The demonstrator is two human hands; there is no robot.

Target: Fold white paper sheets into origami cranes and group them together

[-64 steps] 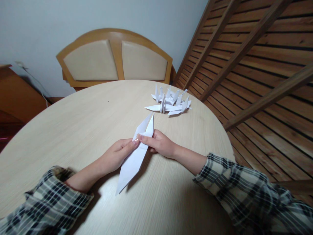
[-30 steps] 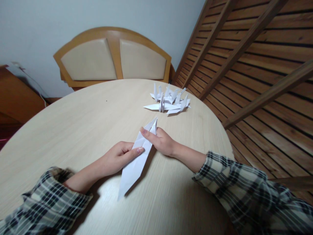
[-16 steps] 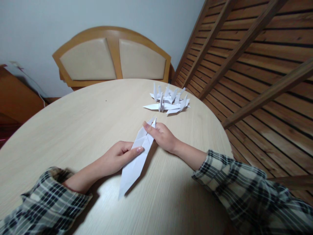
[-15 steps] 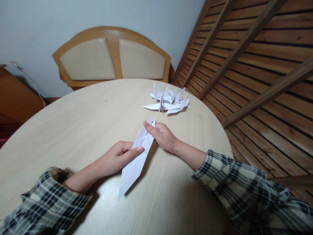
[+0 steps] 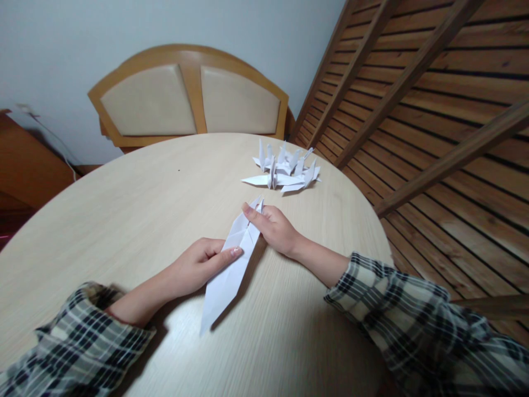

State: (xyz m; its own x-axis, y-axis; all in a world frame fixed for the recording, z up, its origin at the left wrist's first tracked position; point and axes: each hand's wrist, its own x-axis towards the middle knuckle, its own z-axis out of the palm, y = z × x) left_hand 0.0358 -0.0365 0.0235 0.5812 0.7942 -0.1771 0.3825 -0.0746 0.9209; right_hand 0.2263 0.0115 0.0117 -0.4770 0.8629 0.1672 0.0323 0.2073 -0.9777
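A long, narrow folded piece of white paper lies diagonally on the round table, its near tip pointing toward me. My left hand pinches the paper at its middle, thumb on top. My right hand grips the far pointed end, with the index finger pressed along the fold. Both sleeves are plaid.
A cluster of several finished white paper cranes sits on the far right part of the table. A wooden chair with padded back stands behind the table. Slatted wooden panelling runs along the right side.
My right hand has slid from the paper's middle up to its far tip, and the paper has settled lower toward the table. My left hand has kept its grip.
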